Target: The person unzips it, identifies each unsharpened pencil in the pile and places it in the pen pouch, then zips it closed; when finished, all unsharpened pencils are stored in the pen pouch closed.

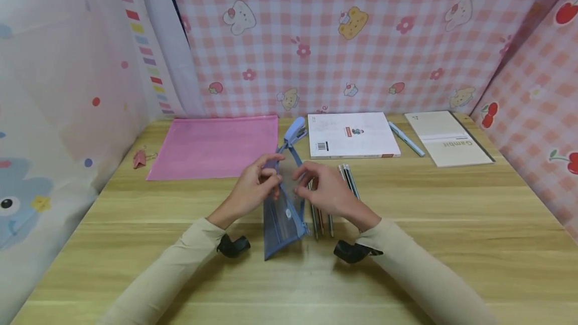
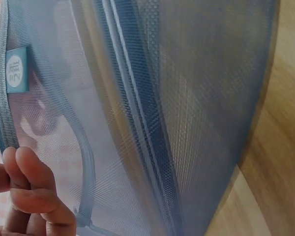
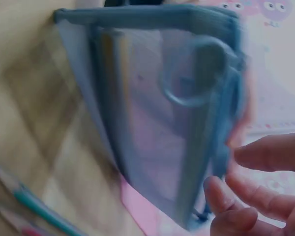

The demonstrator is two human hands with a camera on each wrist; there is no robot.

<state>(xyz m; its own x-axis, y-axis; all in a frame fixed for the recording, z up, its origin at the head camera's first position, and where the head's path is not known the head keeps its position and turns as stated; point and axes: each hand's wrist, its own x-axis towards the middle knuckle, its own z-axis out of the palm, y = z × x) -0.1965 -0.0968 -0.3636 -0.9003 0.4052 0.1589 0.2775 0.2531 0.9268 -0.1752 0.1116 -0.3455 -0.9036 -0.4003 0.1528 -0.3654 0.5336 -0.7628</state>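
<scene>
A blue mesh zip pouch (image 1: 284, 214) stands on edge above the wooden table, its zipped mouth spread apart. My left hand (image 1: 255, 187) pinches the left side of that mouth between thumb and fingers, near a small blue label (image 2: 17, 70) in the left wrist view. Bent and slightly parted, the fingers of my right hand (image 1: 329, 189) are right at the pouch's other edge. In the right wrist view the pouch is blurred, with a ring-shaped loop (image 3: 196, 101) near its corner. Several pencils (image 1: 321, 222) lie beside and partly under my right hand.
Behind the pouch are a light blue stapler (image 1: 295, 132) and a flat pink pouch (image 1: 217, 147). A white book (image 1: 354, 137), a blue pen (image 1: 406, 139) and a cream notebook (image 1: 449, 139) lie at the back right. A pink binder clip (image 1: 141, 158) sits far left.
</scene>
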